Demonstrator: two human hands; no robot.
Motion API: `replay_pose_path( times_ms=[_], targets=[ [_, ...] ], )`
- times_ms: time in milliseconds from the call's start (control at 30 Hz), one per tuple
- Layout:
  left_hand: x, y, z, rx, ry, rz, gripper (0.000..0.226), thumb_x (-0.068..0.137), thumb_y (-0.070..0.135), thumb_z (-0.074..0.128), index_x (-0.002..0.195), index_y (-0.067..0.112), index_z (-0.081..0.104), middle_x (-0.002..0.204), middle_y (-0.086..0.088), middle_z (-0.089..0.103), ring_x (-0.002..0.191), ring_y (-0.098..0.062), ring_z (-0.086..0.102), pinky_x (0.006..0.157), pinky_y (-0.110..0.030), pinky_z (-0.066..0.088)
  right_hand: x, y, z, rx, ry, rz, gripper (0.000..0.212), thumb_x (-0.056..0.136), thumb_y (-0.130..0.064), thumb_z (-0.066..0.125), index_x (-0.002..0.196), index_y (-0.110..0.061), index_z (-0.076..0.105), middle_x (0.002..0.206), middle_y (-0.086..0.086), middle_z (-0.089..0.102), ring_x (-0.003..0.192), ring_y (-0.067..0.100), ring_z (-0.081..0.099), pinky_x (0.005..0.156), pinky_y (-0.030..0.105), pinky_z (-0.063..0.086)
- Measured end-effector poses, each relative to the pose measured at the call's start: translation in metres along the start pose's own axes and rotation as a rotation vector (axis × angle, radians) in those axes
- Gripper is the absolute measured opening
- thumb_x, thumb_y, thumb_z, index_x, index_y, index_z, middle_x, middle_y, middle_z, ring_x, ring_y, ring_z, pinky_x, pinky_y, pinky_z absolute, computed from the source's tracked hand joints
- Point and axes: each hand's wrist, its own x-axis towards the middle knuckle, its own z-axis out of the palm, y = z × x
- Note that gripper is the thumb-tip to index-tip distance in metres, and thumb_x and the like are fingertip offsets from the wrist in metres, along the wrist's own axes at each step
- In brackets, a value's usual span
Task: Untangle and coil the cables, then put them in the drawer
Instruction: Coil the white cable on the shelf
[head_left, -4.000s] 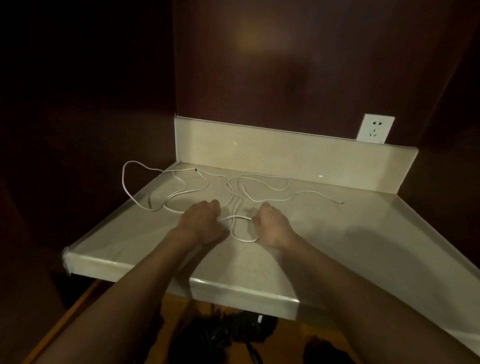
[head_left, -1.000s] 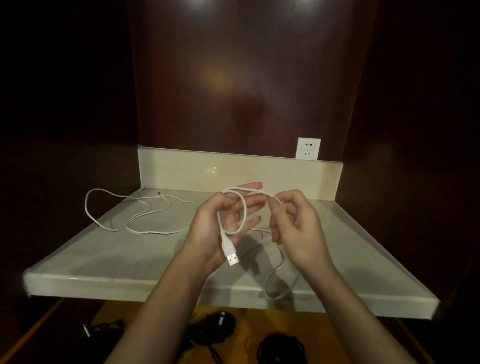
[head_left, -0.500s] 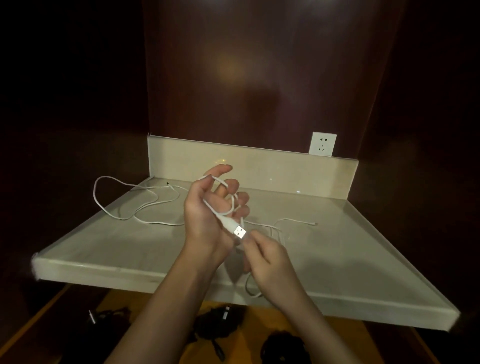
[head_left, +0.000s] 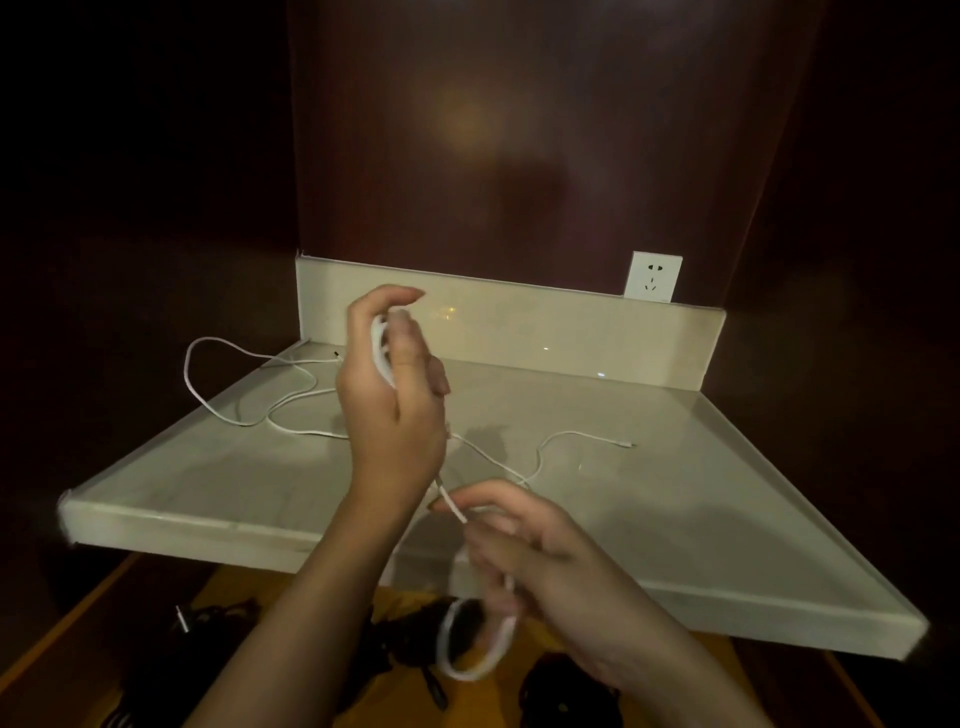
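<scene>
Coiling white cable (head_left: 470, 644) above the counter (head_left: 649, 499).
Left hand (head_left: 392, 400) at 12 is gripping wound loops, fingers curled; right hand (head_left: 524, 545) at 5 is pinching the strand, slack trailing toward 3. Second cable (head_left: 244, 395) lying at 10.

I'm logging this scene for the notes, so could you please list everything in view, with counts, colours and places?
White cable being coiled: one, wound on left hand, loop hanging below right.
White cable on counter: one, loose, rear left.
Counter: one, cream, centre.
Wall socket: one, white, behind the counter's raised back.
Black cables: several, in the open drawer below; count unclear.
Left hand: raised, gripping coils.
Right hand: lower, pinching cable.
</scene>
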Motion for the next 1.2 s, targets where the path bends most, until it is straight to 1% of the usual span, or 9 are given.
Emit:
replay_pose_path(
  times_ms=[133, 200, 400, 500, 633, 767, 833, 967, 1200],
  targets=[
    [0.002, -0.005, -0.007, 0.292, -0.452, 0.108, 0.027, 0.105, 0.032, 0.04, 0.116, 0.021, 0.062, 0.07, 0.006, 0.055, 0.059, -0.012, 0.053, 0.058, -0.023, 0.039, 0.004, -0.02, -0.027, -0.813, 0.15, -0.399, 0.015, 0.098, -0.026, 0.056, 0.104, -0.027, 0.07, 0.088, -0.019, 0.069, 0.084, -0.004, 0.064, 0.077, 0.025, 0.051],
    [0.0, -0.001, -0.007, 0.253, -0.629, 0.019, 0.036, 0.103, 0.042, 0.04, 0.112, 0.019, 0.066, 0.073, 0.005, 0.059, 0.069, -0.013, 0.059, 0.067, -0.028, 0.045, 0.005, -0.035, -0.037, -0.945, 0.191, -0.542, 0.007, 0.093, -0.025, 0.063, 0.098, -0.022, 0.067, 0.071, -0.025, 0.059, 0.066, -0.01, 0.057, 0.063, 0.012, 0.041],
    [-0.009, 0.026, -0.001, -0.039, -1.121, -0.441, 0.028, 0.089, 0.064, 0.052, 0.084, 0.043, 0.069, 0.065, 0.023, 0.059, 0.06, 0.007, 0.053, 0.058, -0.013, 0.039, 0.01, -0.073, -0.055, -0.887, 0.224, -0.697, 0.014, 0.09, -0.023, 0.066, 0.095, -0.012, 0.06, 0.078, -0.01, 0.063, 0.068, 0.007, 0.061, 0.058, 0.014, 0.044],
    [-0.008, 0.026, -0.002, -0.073, -1.191, -0.531, 0.03, 0.093, 0.048, 0.056, 0.082, 0.023, 0.068, 0.06, 0.013, 0.052, 0.055, -0.007, 0.043, 0.053, -0.023, 0.031, 0.014, -0.074, -0.057, -0.748, 0.275, -0.604, 0.023, 0.085, -0.019, 0.077, 0.091, -0.011, 0.056, 0.072, 0.0, 0.062, 0.061, 0.014, 0.06, 0.054, 0.02, 0.044],
    [-0.005, 0.017, -0.003, -0.278, -1.028, -0.686, 0.025, 0.09, 0.02, 0.052, 0.099, 0.006, 0.071, 0.074, -0.025, 0.055, 0.057, -0.018, 0.041, 0.049, -0.026, 0.032, 0.018, -0.064, -0.062, -0.331, 0.404, -0.496, 0.018, 0.087, -0.008, 0.071, 0.094, -0.003, 0.056, 0.079, 0.008, 0.056, 0.054, 0.002, 0.057, 0.049, 0.012, 0.042],
    [-0.001, 0.01, -0.001, -0.526, -0.777, -0.84, 0.038, 0.081, 0.012, 0.05, 0.111, 0.003, 0.071, 0.096, -0.026, 0.068, 0.068, -0.022, 0.059, 0.054, -0.023, 0.05, 0.021, -0.041, -0.057, -0.301, 0.457, -0.516, 0.009, 0.096, -0.013, 0.061, 0.102, -0.008, 0.057, 0.064, 0.001, 0.058, 0.046, 0.01, 0.049, 0.043, 0.027, 0.038],
    [0.001, 0.009, 0.001, -0.618, -0.733, -0.895, 0.045, 0.08, 0.014, 0.048, 0.118, -0.004, 0.065, 0.108, -0.026, 0.07, 0.09, -0.028, 0.07, 0.079, -0.033, 0.06, 0.023, -0.033, -0.053, -0.245, 0.505, -0.554, 0.009, 0.098, -0.012, 0.057, 0.105, -0.006, 0.056, 0.057, 0.005, 0.051, 0.045, 0.015, 0.046, 0.043, 0.031, 0.039],
    [0.003, 0.009, 0.003, -0.717, -0.628, -0.923, 0.056, 0.084, 0.015, 0.037, 0.132, -0.008, 0.054, 0.133, -0.023, 0.062, 0.129, -0.031, 0.058, 0.119, -0.046, 0.033, 0.027, -0.021, -0.049, -0.215, 0.54, -0.568, 0.007, 0.1, -0.009, 0.053, 0.106, -0.006, 0.055, 0.058, 0.004, 0.05, 0.052, 0.014, 0.05, 0.052, 0.029, 0.044],
    [-0.005, 0.016, 0.015, -0.9, -0.469, -0.953, 0.053, 0.086, 0.016, 0.036, 0.13, -0.007, 0.054, 0.118, -0.024, 0.068, 0.122, -0.037, 0.061, 0.11, -0.044, 0.042, 0.037, 0.006, -0.026, -0.3, 0.571, -0.489, 0.021, 0.099, -0.03, 0.047, 0.084, -0.02, 0.056, 0.058, 0.001, 0.049, 0.054, 0.013, 0.047, 0.052, 0.035, 0.039]
  ],
)
